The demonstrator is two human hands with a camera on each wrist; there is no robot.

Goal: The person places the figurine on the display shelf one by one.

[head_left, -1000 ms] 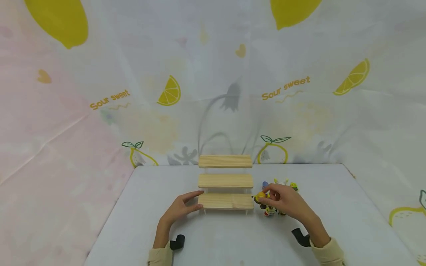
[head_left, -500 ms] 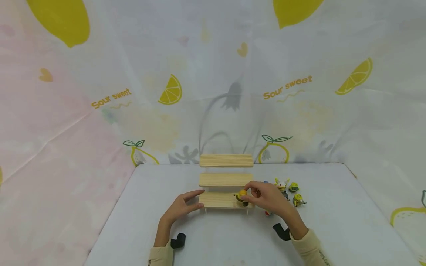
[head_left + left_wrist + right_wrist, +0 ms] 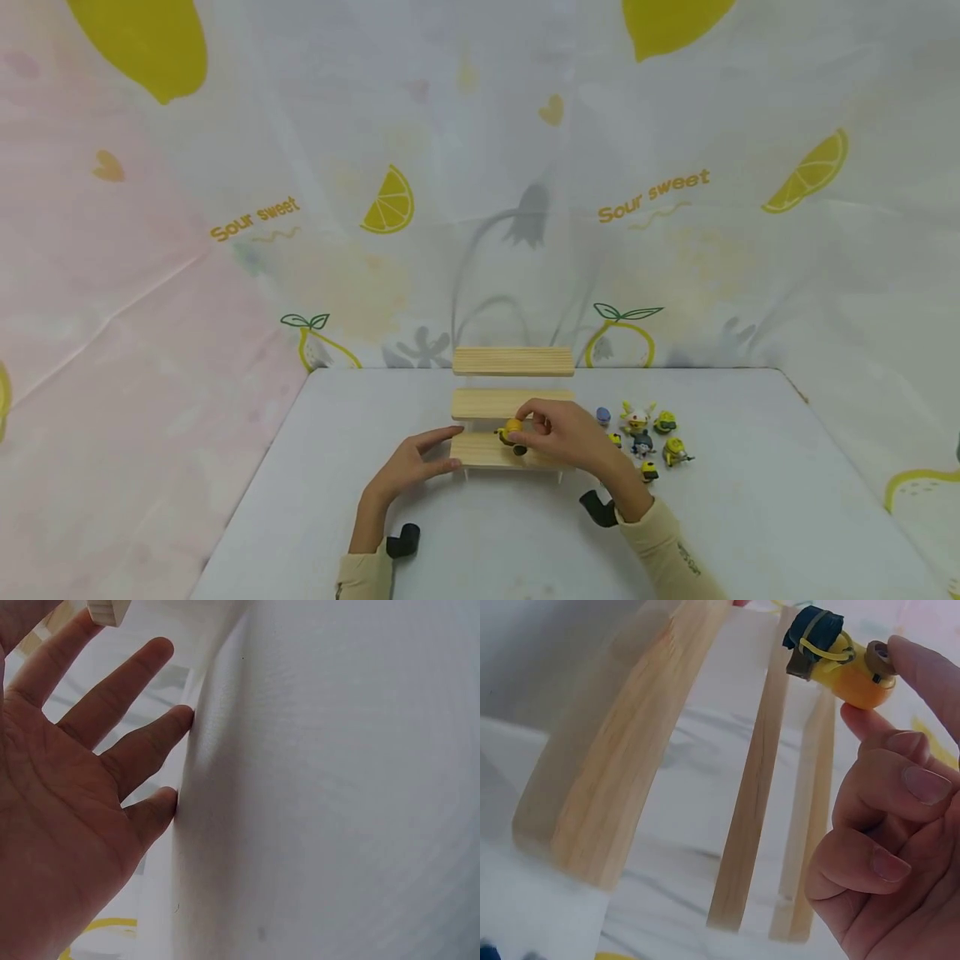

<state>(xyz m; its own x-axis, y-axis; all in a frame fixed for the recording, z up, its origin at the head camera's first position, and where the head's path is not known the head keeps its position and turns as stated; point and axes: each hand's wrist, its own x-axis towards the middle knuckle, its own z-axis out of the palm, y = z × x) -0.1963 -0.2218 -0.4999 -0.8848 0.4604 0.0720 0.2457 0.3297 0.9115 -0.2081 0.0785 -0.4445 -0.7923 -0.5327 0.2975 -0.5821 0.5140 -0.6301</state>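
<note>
My right hand pinches a small toy figurine with a yellow-orange top and dark lower parts. It is over the lowest step of a three-step wooden display stand. Up close in the right wrist view, thumb and index finger hold the figurine by one end, apart from the wooden planks. At the stand's left end rests my left hand, with thumb and index finger spread along the lowest plank. Its fingers look straight in the left wrist view, one tip at the plank's corner.
To the right of the stand several small figurines stand or lie on the white table, one white with yellow ears. A blue piece is beside them. Behind the table hangs a lemon-print cloth.
My right hand has carried the figurine left, from beside the other figurines to over the lowest step, uncovering those figurines. The left hand has stayed at the stand's left end.
</note>
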